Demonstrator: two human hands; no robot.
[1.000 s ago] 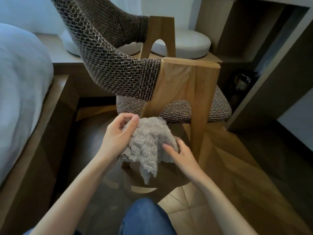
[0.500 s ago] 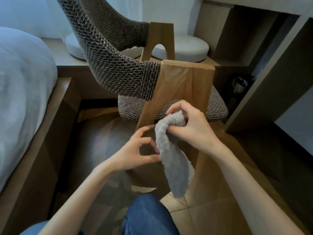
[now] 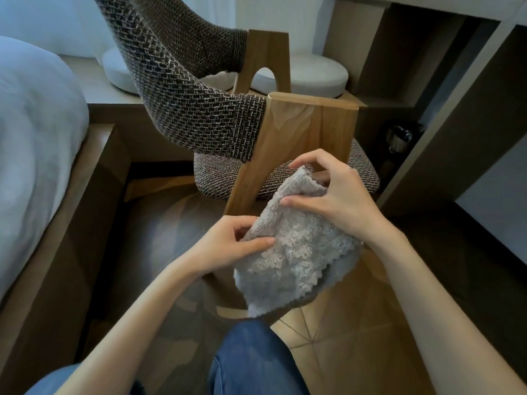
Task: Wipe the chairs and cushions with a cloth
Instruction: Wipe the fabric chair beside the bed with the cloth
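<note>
A wooden chair (image 3: 308, 129) with a brown woven backrest (image 3: 188, 104) and a woven seat cushion (image 3: 216, 181) stands in front of me. A fluffy grey cloth (image 3: 293, 252) hangs in front of the chair's near wooden leg. My left hand (image 3: 231, 243) pinches the cloth's left edge between thumb and fingers. My right hand (image 3: 333, 195) grips the cloth's upper end, thumb on top, just below the seat cushion's edge. Part of the near leg is hidden behind the cloth.
A bed with white bedding (image 3: 31, 155) and a wooden frame (image 3: 85, 201) lies to the left. White round cushions (image 3: 310, 75) sit on a low platform behind the chair. A dark desk frame (image 3: 456, 115) stands at right, a metal kettle (image 3: 399, 138) beneath it. My jeans-clad knee (image 3: 251, 357) is below.
The cloth, hanging narrow from my right hand half a second ago, is now spread wider between both hands. My left hand has taken hold of its left edge.
</note>
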